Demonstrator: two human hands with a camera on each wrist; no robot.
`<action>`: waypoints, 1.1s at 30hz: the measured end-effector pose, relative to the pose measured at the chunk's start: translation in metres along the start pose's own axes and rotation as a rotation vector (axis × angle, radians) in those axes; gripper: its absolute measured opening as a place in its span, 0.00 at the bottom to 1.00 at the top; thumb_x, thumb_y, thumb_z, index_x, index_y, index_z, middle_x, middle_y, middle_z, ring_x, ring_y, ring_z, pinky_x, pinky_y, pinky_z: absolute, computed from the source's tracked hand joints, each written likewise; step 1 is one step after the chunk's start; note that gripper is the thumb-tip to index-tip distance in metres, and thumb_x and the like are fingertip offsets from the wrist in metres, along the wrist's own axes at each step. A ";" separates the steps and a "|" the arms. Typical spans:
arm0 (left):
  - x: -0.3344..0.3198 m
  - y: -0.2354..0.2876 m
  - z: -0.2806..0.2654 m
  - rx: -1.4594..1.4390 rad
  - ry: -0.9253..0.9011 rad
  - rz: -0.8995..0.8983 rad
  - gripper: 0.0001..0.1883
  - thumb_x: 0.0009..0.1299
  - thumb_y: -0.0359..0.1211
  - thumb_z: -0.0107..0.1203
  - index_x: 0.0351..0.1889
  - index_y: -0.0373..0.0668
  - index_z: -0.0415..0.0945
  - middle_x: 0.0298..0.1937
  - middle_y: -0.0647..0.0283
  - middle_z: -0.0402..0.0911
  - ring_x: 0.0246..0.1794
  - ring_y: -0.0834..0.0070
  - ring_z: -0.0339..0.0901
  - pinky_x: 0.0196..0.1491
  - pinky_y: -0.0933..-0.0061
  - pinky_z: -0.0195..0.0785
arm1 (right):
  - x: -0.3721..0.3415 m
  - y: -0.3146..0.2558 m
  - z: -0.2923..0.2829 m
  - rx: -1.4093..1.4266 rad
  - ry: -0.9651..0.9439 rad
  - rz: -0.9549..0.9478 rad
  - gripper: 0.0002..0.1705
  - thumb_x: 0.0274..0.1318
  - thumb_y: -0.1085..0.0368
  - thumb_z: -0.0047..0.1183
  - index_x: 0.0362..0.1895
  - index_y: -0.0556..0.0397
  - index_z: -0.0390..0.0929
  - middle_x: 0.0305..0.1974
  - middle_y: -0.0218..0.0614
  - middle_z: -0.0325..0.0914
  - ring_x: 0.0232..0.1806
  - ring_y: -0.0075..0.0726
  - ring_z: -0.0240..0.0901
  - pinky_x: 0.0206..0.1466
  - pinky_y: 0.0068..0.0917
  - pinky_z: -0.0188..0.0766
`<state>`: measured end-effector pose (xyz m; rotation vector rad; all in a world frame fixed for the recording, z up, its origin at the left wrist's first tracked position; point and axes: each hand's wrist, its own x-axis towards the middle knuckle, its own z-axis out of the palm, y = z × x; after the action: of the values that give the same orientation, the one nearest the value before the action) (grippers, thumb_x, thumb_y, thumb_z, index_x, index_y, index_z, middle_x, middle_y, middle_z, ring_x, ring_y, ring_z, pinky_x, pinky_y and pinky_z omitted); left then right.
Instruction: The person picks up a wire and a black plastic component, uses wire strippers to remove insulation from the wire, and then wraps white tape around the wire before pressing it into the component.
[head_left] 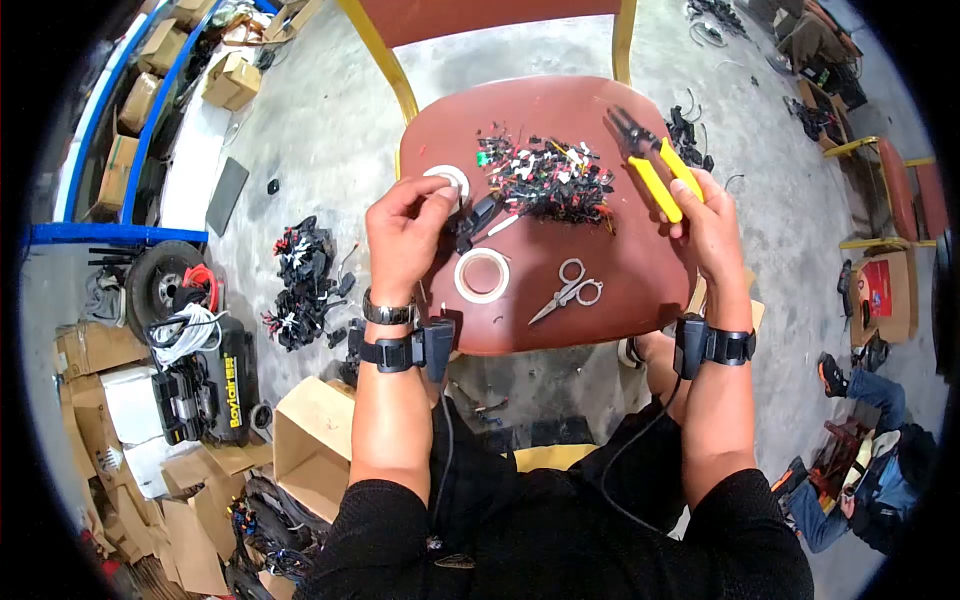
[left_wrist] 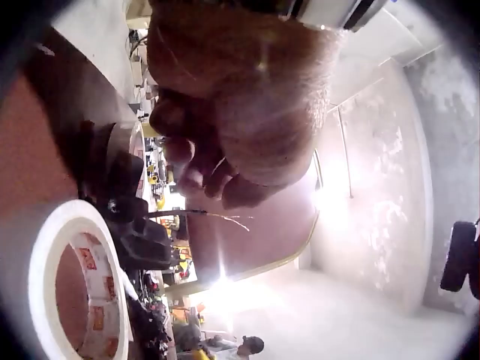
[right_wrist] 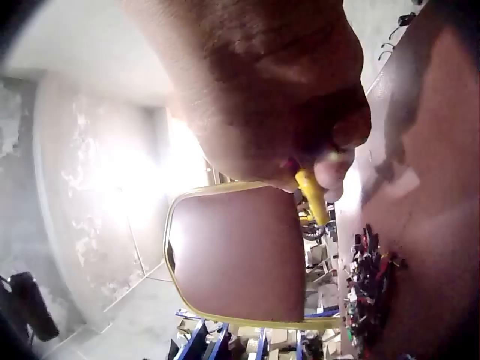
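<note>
My right hand [head_left: 712, 232] grips the yellow-handled pliers [head_left: 655, 180] over the right side of the chair seat, their dark jaws pointing up and left. In the right wrist view a yellow handle [right_wrist: 310, 196] shows below the curled fingers. My left hand [head_left: 405, 228] has thumb and fingertips together at the seat's left side; a thin wire [left_wrist: 217, 217] shows below them in the left wrist view. Beside that hand lie a black connector [head_left: 478, 215] and a white tape roll [head_left: 482, 276]. A second roll [head_left: 450, 180] is partly behind the fingers. Small connectors [head_left: 555, 180] form a heap between the hands.
Scissors [head_left: 571, 291] lie near the front of the red seat [head_left: 520, 325]. Black cables [head_left: 305, 285] are piled on the floor at left, by an open cardboard box [head_left: 312, 425]. A person [head_left: 880, 490] sits at the lower right.
</note>
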<state>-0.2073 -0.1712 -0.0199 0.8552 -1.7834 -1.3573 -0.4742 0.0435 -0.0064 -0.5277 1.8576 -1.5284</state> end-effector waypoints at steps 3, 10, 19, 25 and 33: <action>-0.006 0.002 0.007 0.156 -0.057 -0.049 0.08 0.64 0.26 0.62 0.40 0.34 0.83 0.33 0.66 0.82 0.29 0.84 0.73 0.34 0.80 0.68 | -0.007 0.000 -0.005 0.229 -0.082 0.013 0.19 0.66 0.59 0.52 0.56 0.56 0.71 0.29 0.36 0.79 0.21 0.21 0.70 0.22 0.17 0.65; -0.010 0.009 0.010 0.073 -0.017 -0.083 0.09 0.65 0.25 0.62 0.43 0.32 0.83 0.30 0.65 0.84 0.27 0.84 0.75 0.32 0.82 0.68 | -0.022 -0.001 0.017 0.722 -0.285 -0.184 0.22 0.62 0.61 0.58 0.56 0.56 0.70 0.39 0.43 0.79 0.32 0.38 0.80 0.34 0.30 0.79; 0.007 0.008 0.004 -0.343 0.107 -0.141 0.07 0.68 0.24 0.60 0.42 0.32 0.81 0.31 0.62 0.84 0.19 0.87 0.68 0.22 0.87 0.58 | -0.018 0.002 0.040 0.525 -0.380 -0.010 0.16 0.58 0.68 0.59 0.50 0.55 0.74 0.33 0.37 0.80 0.32 0.32 0.79 0.37 0.28 0.78; 0.013 0.004 0.010 -0.565 0.007 -0.144 0.07 0.69 0.25 0.59 0.42 0.32 0.80 0.32 0.58 0.84 0.19 0.86 0.67 0.23 0.86 0.59 | -0.020 -0.017 0.057 0.368 -0.371 0.051 0.18 0.54 0.74 0.58 0.51 0.56 0.74 0.35 0.36 0.80 0.34 0.31 0.77 0.39 0.26 0.74; -0.004 0.019 0.042 -0.570 -0.231 -0.174 0.07 0.70 0.26 0.58 0.43 0.33 0.81 0.33 0.57 0.85 0.19 0.86 0.67 0.24 0.87 0.61 | -0.031 -0.015 0.086 0.354 -0.324 -0.068 0.22 0.48 0.73 0.68 0.48 0.55 0.75 0.37 0.27 0.79 0.36 0.20 0.77 0.39 0.19 0.74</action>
<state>-0.2428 -0.1432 -0.0091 0.5615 -1.3780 -2.0133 -0.3933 0.0008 0.0078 -0.6312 1.3024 -1.6582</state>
